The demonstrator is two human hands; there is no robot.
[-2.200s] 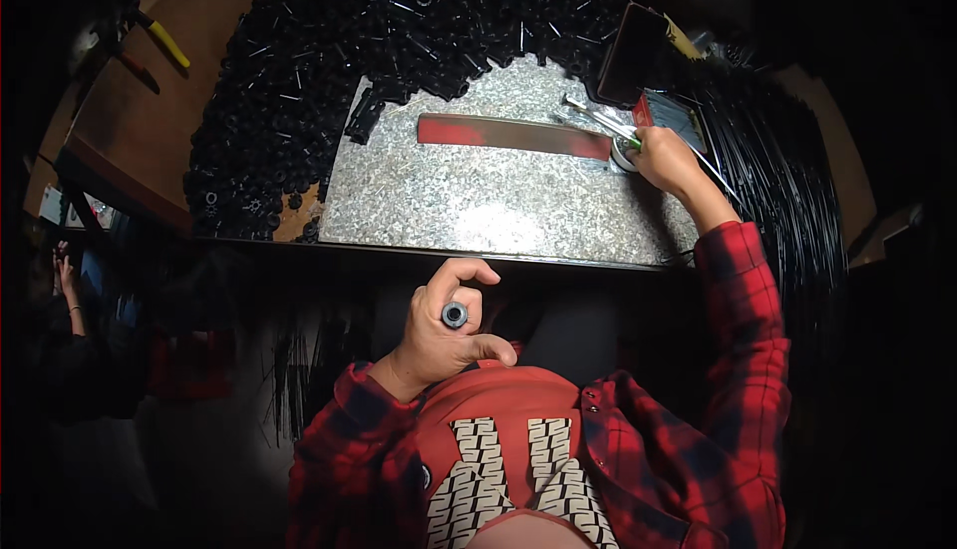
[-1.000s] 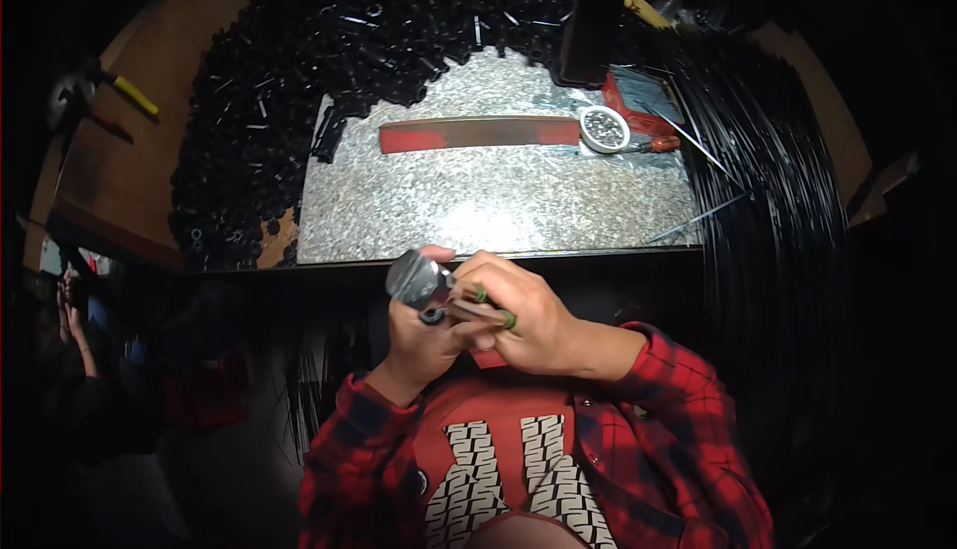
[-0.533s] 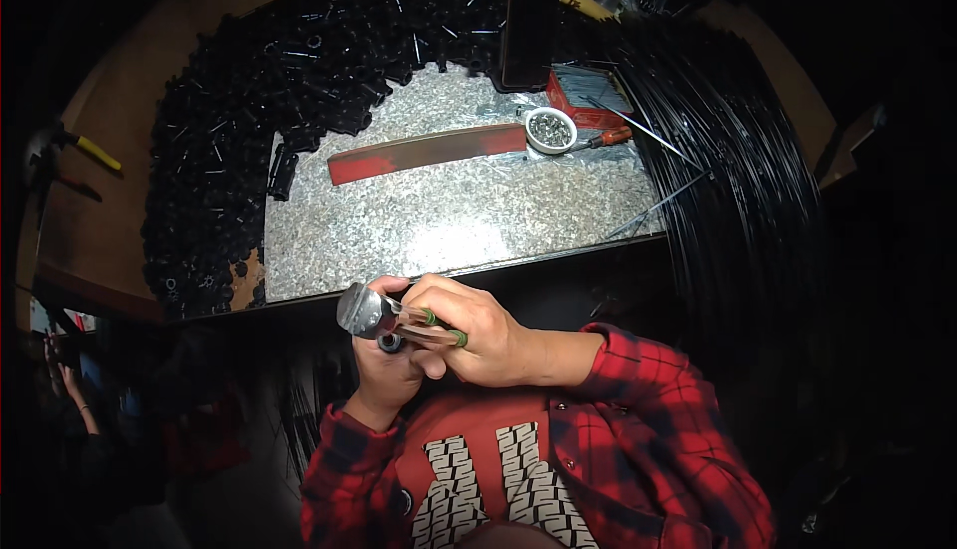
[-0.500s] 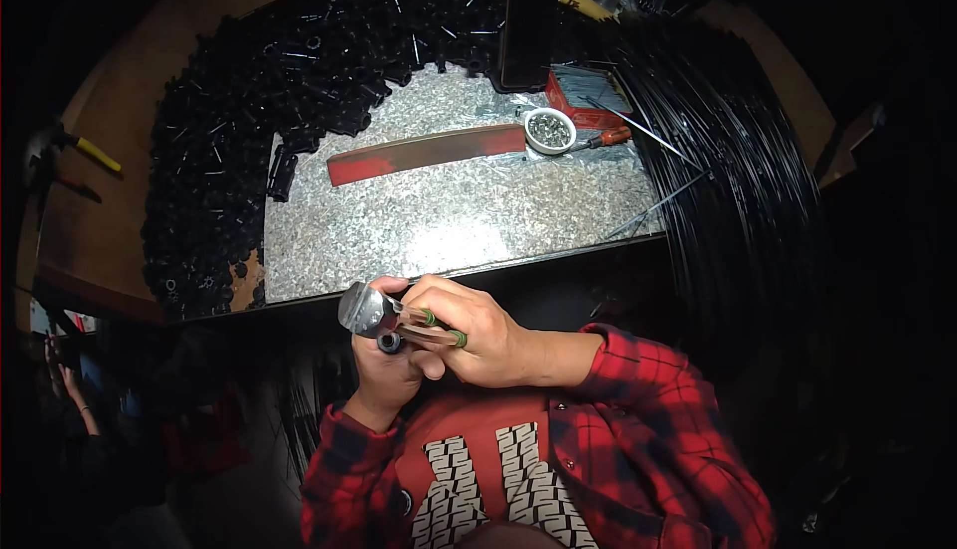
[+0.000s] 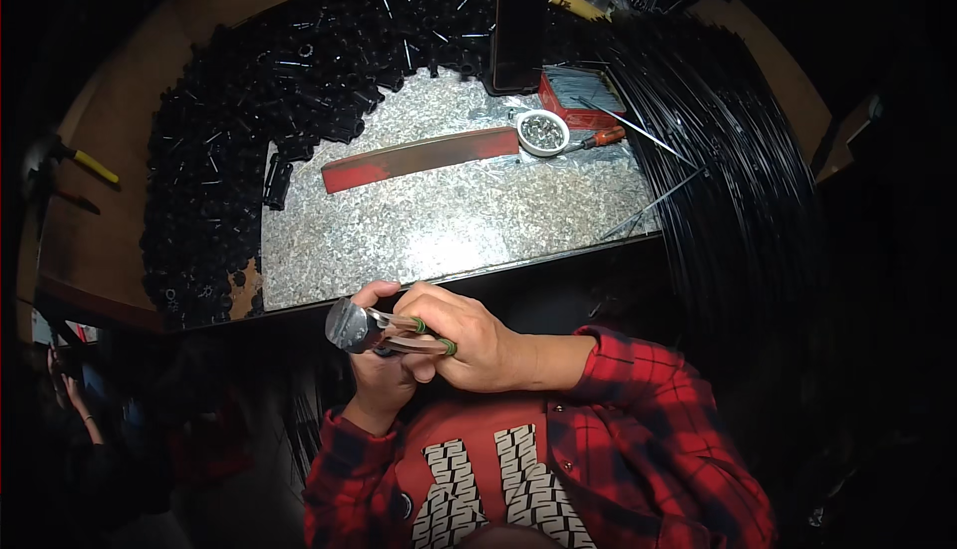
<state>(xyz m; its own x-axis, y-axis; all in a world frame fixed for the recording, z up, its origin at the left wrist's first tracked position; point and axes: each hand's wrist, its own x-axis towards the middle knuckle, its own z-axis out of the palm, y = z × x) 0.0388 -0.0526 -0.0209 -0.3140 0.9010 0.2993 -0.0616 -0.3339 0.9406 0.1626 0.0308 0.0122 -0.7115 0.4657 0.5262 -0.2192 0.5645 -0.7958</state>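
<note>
Both my hands are together just in front of the table's near edge. A pair of pliers (image 5: pixel 351 326) with a broad, rounded metal head and green bands on its handles is gripped in my right hand (image 5: pixel 469 338). The head points left, over my left hand (image 5: pixel 382 381). My left fingers are closed beneath it around a small dark tubular part (image 5: pixel 384 352), of which only a round end shows. Most of that part is hidden by the pliers and fingers, and I cannot tell whether the jaws touch it.
A speckled board (image 5: pixel 349 240) bears a long red bar (image 5: pixel 424 157), a white cup of small metal pieces (image 5: pixel 563 134), a screwdriver (image 5: pixel 606 136), a red box (image 5: pixel 550 100) and a phone (image 5: pixel 518 38). Black tubular parts (image 5: pixel 229 150) heap left; thin black rods (image 5: pixel 738 150) lie right.
The pliers' head has shifted slightly left and tilted, covering more of the tubular part's round end. Both hands stay closed and close together. The view has moved slightly.
</note>
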